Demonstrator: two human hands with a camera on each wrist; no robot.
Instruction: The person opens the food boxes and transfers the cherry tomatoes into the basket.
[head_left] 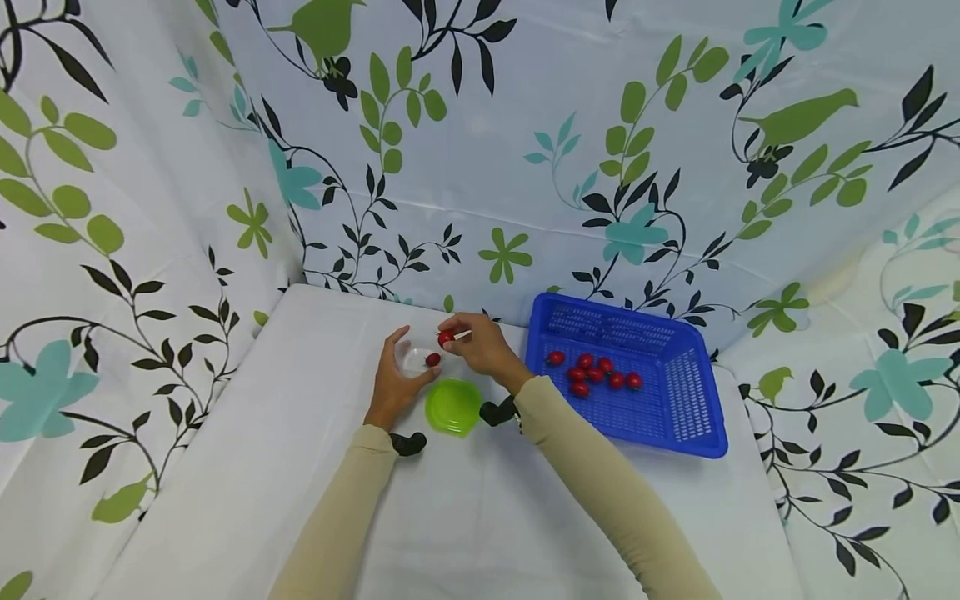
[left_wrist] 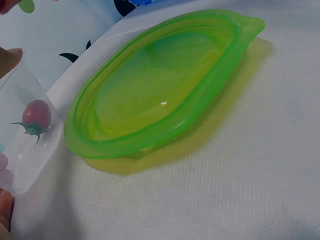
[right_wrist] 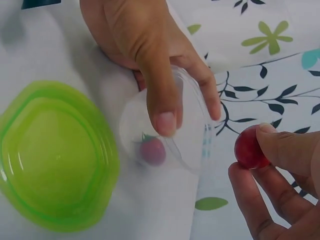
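Observation:
A small clear plastic container [head_left: 414, 360] stands on the table, and my left hand [head_left: 395, 382] holds it round its side, thumb at the near rim. One cherry tomato [left_wrist: 37, 114] with a green stem lies inside, seen through the wall in both wrist views. Just right of the container, my right hand [head_left: 486, 346] pinches another red cherry tomato [right_wrist: 248, 150] between thumb and fingertips, apart from the rim. The bright green translucent lid [head_left: 453, 407] with a small tab lies on the table nearer to me, between my wrists.
To the right sits a blue plastic basket [head_left: 686, 367] with several loose cherry tomatoes [head_left: 576, 374] on its floor. White cloth covers the table [head_left: 247, 467]. A leaf-patterned curtain [head_left: 465, 183] hangs along the back and both sides.

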